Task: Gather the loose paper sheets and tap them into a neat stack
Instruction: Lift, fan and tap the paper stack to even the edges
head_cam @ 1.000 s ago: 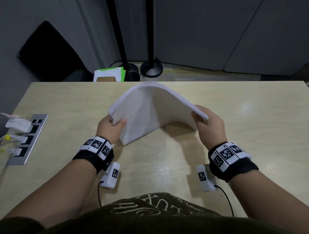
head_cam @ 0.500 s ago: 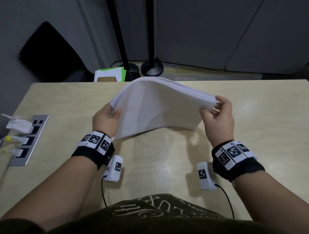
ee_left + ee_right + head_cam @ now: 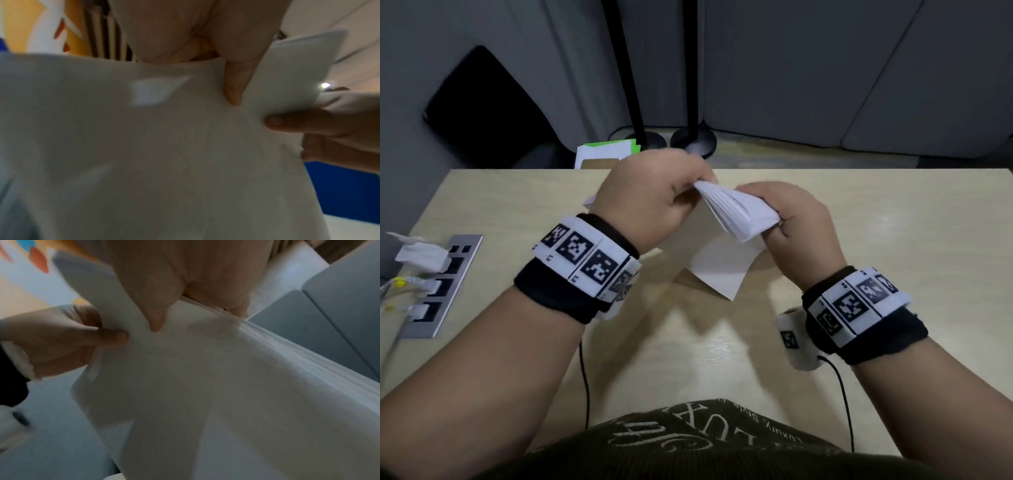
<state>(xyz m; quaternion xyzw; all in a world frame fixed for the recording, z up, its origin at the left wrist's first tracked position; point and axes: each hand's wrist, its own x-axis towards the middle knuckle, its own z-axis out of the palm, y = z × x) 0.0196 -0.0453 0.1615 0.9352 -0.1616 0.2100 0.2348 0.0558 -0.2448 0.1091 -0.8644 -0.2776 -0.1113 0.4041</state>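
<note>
At the bottom of the head view a dark green garment (image 3: 688, 442) with pale lettering is seen, and above it two forearms with black wristbands (image 3: 571, 291) carrying white bands of black-and-white markers. A small white device (image 3: 796, 337) on a black cable is seen just below the right wrist, at lower right of centre.

In the middle of the frame the stack of white paper sheets (image 3: 739, 214) is held up above the wooden table (image 3: 893, 257), gripped along its top edge by both hands. The left hand (image 3: 650, 202) is closed round the left end of that edge, thumb on the near face, as the left wrist view confirms (image 3: 234, 81). The right hand (image 3: 798, 219) is closed round the right end in the same way, with the sheets fanned slightly at its fingers. The lower corner of the paper hangs toward the table; whether it touches cannot be told.

At the left edge a grey power strip (image 3: 438, 287) with white plugs is set into the table. Beyond the far edge, white and green papers (image 3: 606, 152) and two black pole bases (image 3: 695, 144) are seen against grey panels.
</note>
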